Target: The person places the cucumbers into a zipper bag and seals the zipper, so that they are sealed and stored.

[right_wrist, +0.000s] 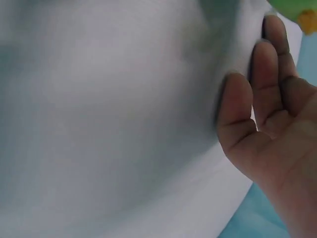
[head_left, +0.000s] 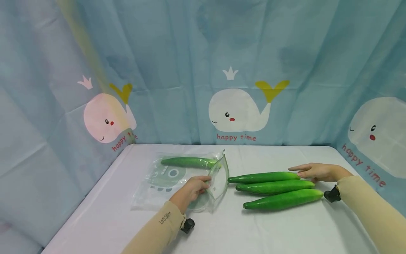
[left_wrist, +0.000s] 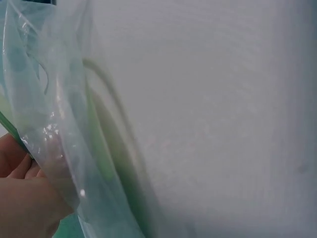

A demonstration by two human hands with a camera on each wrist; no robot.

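My left hand [head_left: 192, 189] pinches the opening edge of a clear zip bag [head_left: 144, 195] printed with a green cartoon creature, and the bag's mouth gapes to the right. One cucumber [head_left: 187, 162] lies inside, along the bag's far side. Right of the bag, three more cucumbers lie side by side: a far one [head_left: 263, 177], a middle one [head_left: 274, 187] and a near one [head_left: 283, 200]. At the right end of the far cucumber is my right hand [head_left: 321, 172], its fingers extended over that tip. In the right wrist view, a yellowish cucumber end [right_wrist: 308, 21] shows beside the fingertips.
A white cloth covers the table [head_left: 234, 229]. Blue curtains [head_left: 177, 106] with whale prints stand along the back and both sides. Each wrist carries a small black camera, one on the left wrist [head_left: 188, 225] and one on the right [head_left: 332, 194].
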